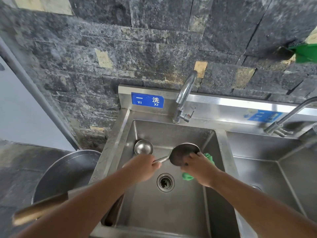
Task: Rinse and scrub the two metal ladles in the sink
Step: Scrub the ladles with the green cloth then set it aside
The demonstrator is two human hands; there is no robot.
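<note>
Under a blue label (147, 100) reading "一洗 YI XI", our left hand (145, 167) has its grip closed round the handle of the larger ladle (181, 154) over the sink (171, 212), the bowl just beyond the fist. Our right hand (199, 166) has its grip clutching a green cloth (187, 176) against that bowl. The smaller ladle (143, 147) lies in the back-left corner.

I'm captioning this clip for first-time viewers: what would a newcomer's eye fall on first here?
First, the two hands meeting over the basin: the left hand grips the handle of a large ladle while the right hand holds a green cloth against its bowl. Next, a smaller ladle lies in the back-left corner of the sink, and a blue sign sits on the backsplash beside the faucet.
</note>
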